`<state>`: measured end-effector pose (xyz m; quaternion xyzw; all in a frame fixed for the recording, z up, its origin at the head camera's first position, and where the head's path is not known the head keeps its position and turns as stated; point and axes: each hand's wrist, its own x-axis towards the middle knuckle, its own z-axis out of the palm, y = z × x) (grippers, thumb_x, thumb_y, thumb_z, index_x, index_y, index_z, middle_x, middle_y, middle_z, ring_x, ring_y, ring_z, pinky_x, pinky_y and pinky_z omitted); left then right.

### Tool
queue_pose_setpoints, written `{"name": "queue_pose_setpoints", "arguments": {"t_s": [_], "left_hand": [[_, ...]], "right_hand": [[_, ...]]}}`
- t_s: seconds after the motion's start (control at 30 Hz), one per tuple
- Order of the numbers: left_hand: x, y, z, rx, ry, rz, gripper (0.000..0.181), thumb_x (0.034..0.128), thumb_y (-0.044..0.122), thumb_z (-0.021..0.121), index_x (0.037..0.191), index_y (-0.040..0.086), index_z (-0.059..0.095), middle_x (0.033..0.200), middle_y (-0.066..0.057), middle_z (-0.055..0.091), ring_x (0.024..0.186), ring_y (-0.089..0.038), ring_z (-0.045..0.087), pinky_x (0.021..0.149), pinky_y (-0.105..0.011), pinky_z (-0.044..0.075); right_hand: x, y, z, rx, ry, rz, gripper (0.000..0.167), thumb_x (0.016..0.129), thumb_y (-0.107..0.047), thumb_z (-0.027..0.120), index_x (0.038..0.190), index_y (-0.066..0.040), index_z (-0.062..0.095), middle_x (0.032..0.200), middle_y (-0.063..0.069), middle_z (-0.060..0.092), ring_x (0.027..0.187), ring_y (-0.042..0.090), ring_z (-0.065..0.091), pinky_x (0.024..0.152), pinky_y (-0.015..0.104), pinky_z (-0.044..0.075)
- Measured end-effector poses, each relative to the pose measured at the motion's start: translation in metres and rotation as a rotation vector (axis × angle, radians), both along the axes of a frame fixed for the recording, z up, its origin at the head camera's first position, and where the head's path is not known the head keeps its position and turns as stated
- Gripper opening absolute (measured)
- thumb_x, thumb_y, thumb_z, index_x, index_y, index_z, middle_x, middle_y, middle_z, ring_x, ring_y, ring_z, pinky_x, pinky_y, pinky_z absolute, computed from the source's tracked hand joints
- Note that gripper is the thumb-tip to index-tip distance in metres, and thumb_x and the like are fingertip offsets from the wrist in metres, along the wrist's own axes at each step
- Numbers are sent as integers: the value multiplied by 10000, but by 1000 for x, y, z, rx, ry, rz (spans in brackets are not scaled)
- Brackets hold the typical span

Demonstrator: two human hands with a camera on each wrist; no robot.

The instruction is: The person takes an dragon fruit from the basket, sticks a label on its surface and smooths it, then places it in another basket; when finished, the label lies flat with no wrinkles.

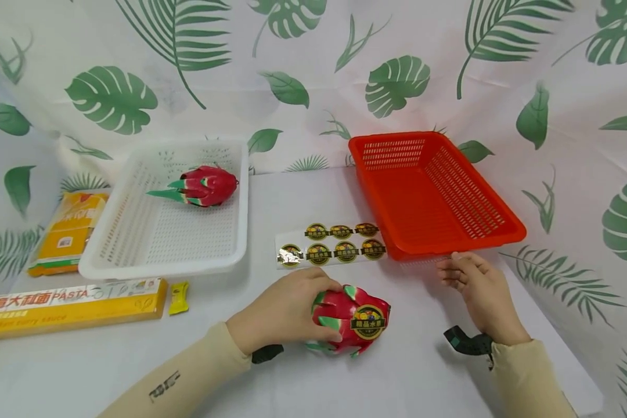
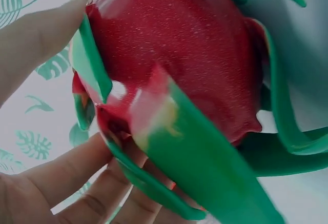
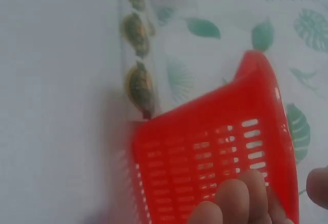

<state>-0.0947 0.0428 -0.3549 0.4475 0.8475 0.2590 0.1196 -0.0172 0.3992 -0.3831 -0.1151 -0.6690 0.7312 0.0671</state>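
Observation:
My left hand (image 1: 292, 307) grips a red dragon fruit (image 1: 345, 331) with green-tipped scales; a round black-and-gold sticker (image 1: 368, 322) shows on its right side. In the left wrist view the fingers (image 2: 97, 198) lie along the fruit (image 2: 179, 55), with the thumb across from them. At the near edge of the red basket (image 1: 423, 203) is my right hand (image 1: 480, 296), fingers bent. The right wrist view has its fingers (image 3: 233, 201) in front of the slotted wall (image 3: 205, 152) and its thumb apart from the rim. Whether the fingers touch the basket, I cannot tell.
A sheet of stickers (image 1: 329, 247) lies left of the red basket. At the left, a white basket (image 1: 188, 244) holds another dragon fruit (image 1: 209, 186). Around it are an orange packet (image 1: 68, 232), a pasta box (image 1: 73, 307) and a small yellow packet (image 1: 179, 298).

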Motion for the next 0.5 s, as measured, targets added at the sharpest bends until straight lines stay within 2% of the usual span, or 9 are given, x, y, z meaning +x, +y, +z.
{"name": "queue_pose_setpoints", "arguments": {"t_s": [0.3,0.4,0.5], "left_hand": [[3,6,5,-78,132,-33,686,759,481,913,1292,106,700,1159,5,666,1042,-114,618,849,-204,586],[4,9,7,-98,173,-32,667,751,486,910,1264,109,709,1140,8,668,1018,-107,622,817,-198,586],[5,11,7,-105,213,-31,648,733,486,905,1229,114,718,1115,14,674,998,-103,625,780,-194,585]], "right_hand": [[-2,28,-2,-342,94,49,241,1120,-181,443,1053,-55,637,1024,44,767,918,167,729,844,251,605],[-3,33,-3,-426,105,44,278,1120,-153,435,1035,-26,666,1016,78,772,916,197,744,855,273,618],[-5,35,-3,-462,111,47,281,1119,-143,429,1056,-16,672,1019,96,769,920,216,752,867,289,625]]}}
